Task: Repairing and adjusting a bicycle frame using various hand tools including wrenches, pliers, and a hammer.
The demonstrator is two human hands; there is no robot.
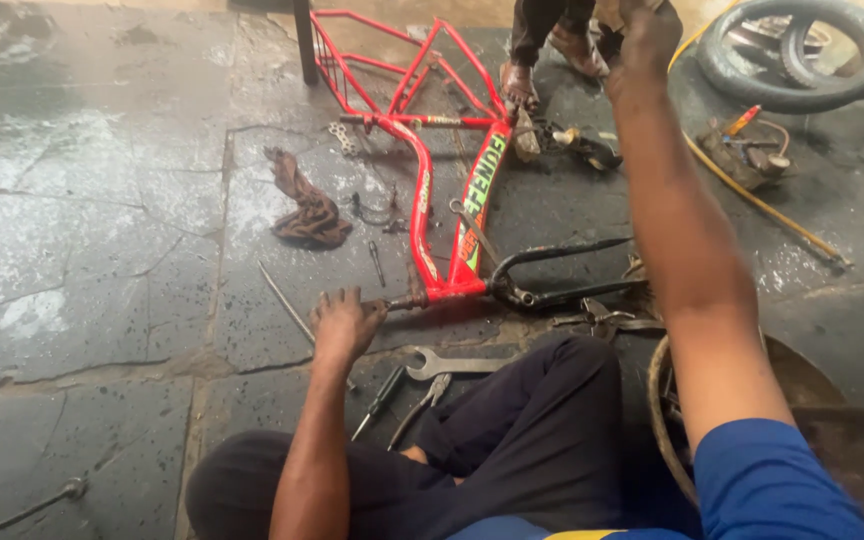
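A red bicycle frame lies flat on the stone floor in front of me. My left hand is closed around the axle stub at the frame's near end. My right hand is raised far forward at the top of the view, fingers curled; whether it holds anything is hidden. A black fork lies against the frame's near right side.
An open-end spanner, pliers and a screwdriver lie by my knee. A brown rag, a long rod, a tyre, a yellow hose and another person's feet surround the frame.
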